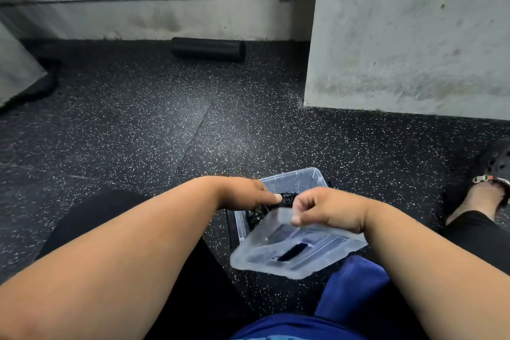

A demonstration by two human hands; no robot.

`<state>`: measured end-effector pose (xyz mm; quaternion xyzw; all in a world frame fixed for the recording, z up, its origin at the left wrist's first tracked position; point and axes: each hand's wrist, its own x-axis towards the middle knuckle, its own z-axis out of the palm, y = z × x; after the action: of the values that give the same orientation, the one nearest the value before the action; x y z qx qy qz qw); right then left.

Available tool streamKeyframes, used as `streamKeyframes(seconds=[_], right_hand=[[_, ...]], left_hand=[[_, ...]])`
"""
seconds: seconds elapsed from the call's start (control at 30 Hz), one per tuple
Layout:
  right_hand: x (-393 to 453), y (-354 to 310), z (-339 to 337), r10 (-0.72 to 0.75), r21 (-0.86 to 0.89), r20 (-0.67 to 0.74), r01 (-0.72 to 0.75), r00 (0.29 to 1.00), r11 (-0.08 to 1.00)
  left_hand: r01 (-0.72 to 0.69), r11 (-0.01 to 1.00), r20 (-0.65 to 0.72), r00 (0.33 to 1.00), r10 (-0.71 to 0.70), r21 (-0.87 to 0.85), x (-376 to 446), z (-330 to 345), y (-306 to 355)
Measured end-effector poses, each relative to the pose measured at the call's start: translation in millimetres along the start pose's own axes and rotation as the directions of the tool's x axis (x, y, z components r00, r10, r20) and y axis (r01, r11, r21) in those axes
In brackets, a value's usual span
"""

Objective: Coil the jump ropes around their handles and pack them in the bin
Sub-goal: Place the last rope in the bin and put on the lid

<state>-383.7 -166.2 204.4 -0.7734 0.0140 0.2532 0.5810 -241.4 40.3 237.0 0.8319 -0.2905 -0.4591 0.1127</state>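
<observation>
Right grip (317,211) pinched the clear lid (295,248), tilted over our bin (298,178); left grip (245,192) clutched a coiled rope (288,199) inside it.

Your left hand (242,192) covers the near-left part of the bin (298,178), so you see only black loops of jump rope (287,199) inside; how many lie there is unclear. The lid (298,246) is motion-blurred and hides the bin's near wall. Right of the bin, your shoe (496,163) is cut off.

Two hands (242,192) (328,211), one bin (303,178), one lid (298,246), one foam roller (208,49).
</observation>
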Motion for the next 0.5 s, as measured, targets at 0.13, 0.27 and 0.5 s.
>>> streamKeyframes(seconds=[0.13,0.27,0.5], right_hand=[[-0.6,4.0,-25.8,-0.056,0.516,-0.170,0.137,0.984,0.845],[13.6,32.8,-35.0,0.082,0.642,-0.342,0.169,0.936,0.748],[37.5,79.2,-57.8,0.337,0.702,-0.486,0.131,0.807,0.700]], left_hand=[[0.035,0.935,0.021,0.999,-0.030,-0.353,-8.0,-9.7,-7.2],[0.032,0.973,-0.172,0.982,-0.072,-0.227,-0.1,-19.4,-24.1],[0.229,0.963,-0.232,0.954,-0.193,0.143,45.9,-3.1,-65.1]])
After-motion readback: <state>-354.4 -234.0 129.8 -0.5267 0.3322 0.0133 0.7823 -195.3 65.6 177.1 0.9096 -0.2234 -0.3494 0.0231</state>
